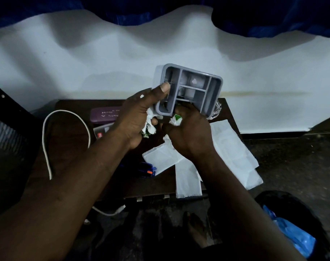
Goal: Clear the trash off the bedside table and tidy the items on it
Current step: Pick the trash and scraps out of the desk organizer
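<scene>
I hold a grey plastic organiser tray (196, 85) with several compartments, tilted up towards me above the dark bedside table (70, 132). My left hand (139, 121) grips its left edge, thumb on the rim, and also holds crumpled white and green wrappers (149, 129) in the palm. My right hand (188, 136) is under the tray's lower edge, fingers curled round a small white and green scrap (176, 120). Folded white paper sheets (230, 153) lie on the table's right side.
A purple case (104, 114), a small grey device with a red label (101, 133), a white cable (47, 144) and a blue object (147, 169) lie on the table. A black bin with a blue bag (292, 236) stands on the floor at lower right. A white wall is behind.
</scene>
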Motion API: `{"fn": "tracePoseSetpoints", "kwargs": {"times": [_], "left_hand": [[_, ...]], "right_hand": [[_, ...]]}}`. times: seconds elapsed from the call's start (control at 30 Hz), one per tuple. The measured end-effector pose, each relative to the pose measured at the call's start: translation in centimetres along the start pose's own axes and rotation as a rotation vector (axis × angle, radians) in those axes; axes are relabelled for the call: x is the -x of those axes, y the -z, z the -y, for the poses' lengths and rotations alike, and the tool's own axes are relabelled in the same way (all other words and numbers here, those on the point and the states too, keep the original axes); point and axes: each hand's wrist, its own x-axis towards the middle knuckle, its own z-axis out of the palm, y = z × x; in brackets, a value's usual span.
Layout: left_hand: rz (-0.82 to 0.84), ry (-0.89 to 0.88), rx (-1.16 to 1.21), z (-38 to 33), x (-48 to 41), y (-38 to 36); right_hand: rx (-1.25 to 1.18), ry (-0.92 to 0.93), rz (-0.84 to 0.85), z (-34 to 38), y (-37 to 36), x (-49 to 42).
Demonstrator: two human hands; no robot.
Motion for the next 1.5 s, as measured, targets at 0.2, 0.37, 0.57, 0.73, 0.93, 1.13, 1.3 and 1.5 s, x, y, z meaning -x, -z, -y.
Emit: {"fn": "tracePoseSetpoints", "kwargs": {"times": [0.2,0.37,0.57,0.73,0.93,1.13,1.3,1.5], "left_hand": [[-0.027,0.009,-0.025,0.3,0.1,-0.1],[-0.032,0.008,-0.016,0.3,0.2,-0.4],[-0.065,0.006,-0.007,0.2,0.4,-1.2],[-0.108,0.021,0.014,0.2,-0.3,-0.8],[-0.196,0.074,-0.034,0.4,-0.9,-0.4],[-0.302,0.105,0.029,0.1,-1.5,0.3],[-0.265,0.136,0.059,0.5,-2.2,0.4],[-0.373,0.137,0.014,0.4,-3.1,-0.4]], "right_hand": [[-0.024,-0.061,0.076,-0.2,0.1,-0.1],[-0.171,-0.144,0.110,0.1,-0.1,-0.2],[-0.255,-0.196,0.097,0.2,-0.2,-0.1],[-0.211,-0.173,0.044,0.1,-0.1,-0.3],[-0.474,-0.321,-0.128,-0.1,0.6,-0.3],[-0.648,-0.401,-0.267,-0.2,1.9,-0.4],[-0.694,-0.548,-0.168,-1.4,1.4,-0.4],[-0.735,-0.600,-0.100,-1.8,0.9,0.0]]}}
